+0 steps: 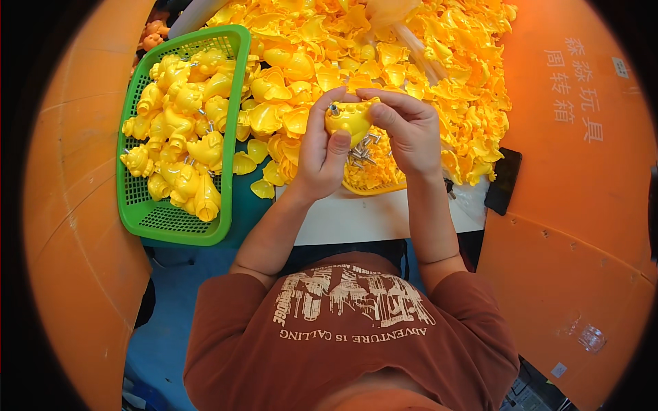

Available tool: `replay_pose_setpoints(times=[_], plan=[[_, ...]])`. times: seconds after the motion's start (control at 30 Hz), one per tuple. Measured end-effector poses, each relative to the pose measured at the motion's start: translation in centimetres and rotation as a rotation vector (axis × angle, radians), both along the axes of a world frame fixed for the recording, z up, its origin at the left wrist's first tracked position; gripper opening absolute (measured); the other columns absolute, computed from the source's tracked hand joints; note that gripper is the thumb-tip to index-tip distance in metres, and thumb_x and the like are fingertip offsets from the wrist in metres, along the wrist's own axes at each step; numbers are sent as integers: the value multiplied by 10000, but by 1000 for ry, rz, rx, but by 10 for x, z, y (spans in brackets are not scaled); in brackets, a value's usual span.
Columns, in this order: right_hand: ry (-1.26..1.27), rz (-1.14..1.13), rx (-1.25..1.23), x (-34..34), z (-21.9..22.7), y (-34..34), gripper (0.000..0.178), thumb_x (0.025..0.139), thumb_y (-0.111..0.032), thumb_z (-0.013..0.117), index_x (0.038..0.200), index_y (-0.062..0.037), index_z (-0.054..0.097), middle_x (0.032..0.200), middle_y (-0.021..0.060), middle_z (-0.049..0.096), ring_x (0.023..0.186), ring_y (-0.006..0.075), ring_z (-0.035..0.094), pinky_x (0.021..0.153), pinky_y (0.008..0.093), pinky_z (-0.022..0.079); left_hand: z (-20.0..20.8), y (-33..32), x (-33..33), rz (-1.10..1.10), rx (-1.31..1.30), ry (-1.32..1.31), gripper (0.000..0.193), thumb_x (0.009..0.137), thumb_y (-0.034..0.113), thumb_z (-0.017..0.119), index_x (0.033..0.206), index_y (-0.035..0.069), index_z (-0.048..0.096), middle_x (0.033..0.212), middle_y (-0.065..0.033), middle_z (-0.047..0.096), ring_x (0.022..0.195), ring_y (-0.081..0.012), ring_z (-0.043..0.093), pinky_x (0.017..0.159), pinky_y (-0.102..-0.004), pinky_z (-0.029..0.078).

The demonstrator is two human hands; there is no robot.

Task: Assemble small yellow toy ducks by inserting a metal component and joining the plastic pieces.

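Between my two hands, above the near edge of the heap, is a glossy yellow plastic toy body part [350, 122]. A small metal pin [334, 108] sticks out at its left end. My left hand [319, 156] is closed round the left side, thumb in front. My right hand [416, 133] pinches the right end with thumb and fingers. Just below them stands a shallow yellow basket [375, 191] of small yellow pieces, with loose metal pins [362, 153] lying on top. The part's far side is hidden by my fingers.
At the left a green basket [236, 89] holds several yellow toy bodies [179, 130], some with pins showing. A large heap of yellow shells [466, 82] covers the far side. Orange panels [576, 205] flank both sides. A black flat object [504, 181] lies at the right.
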State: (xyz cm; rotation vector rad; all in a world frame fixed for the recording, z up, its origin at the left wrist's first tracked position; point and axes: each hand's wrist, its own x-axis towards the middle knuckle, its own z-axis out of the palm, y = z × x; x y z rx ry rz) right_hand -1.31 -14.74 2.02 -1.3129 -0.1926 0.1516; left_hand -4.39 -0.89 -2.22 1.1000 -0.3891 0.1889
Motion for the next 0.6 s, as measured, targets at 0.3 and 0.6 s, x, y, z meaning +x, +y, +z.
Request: replay_pose_setpoints(times=[0.3,0.6], plan=[[-16,-47,113,-1,-9,5,209,880,-49,534,1045,66,588,1040,160,616,935,182,596,837,277,471,4,-3,0,9,-229,100,449,842,93,624,1213,-76,437,1138,-124,541,1018,-159,537,897,-278,432],[60,87,178,-16,-4,24,374,833,3,571,1191,40,470,1160,144,552,1048,181,551,899,292,438,-4,-1,1,146,-147,79,411,893,125,553,1226,-78,425,1153,-128,536,1037,-157,530,921,-277,411]])
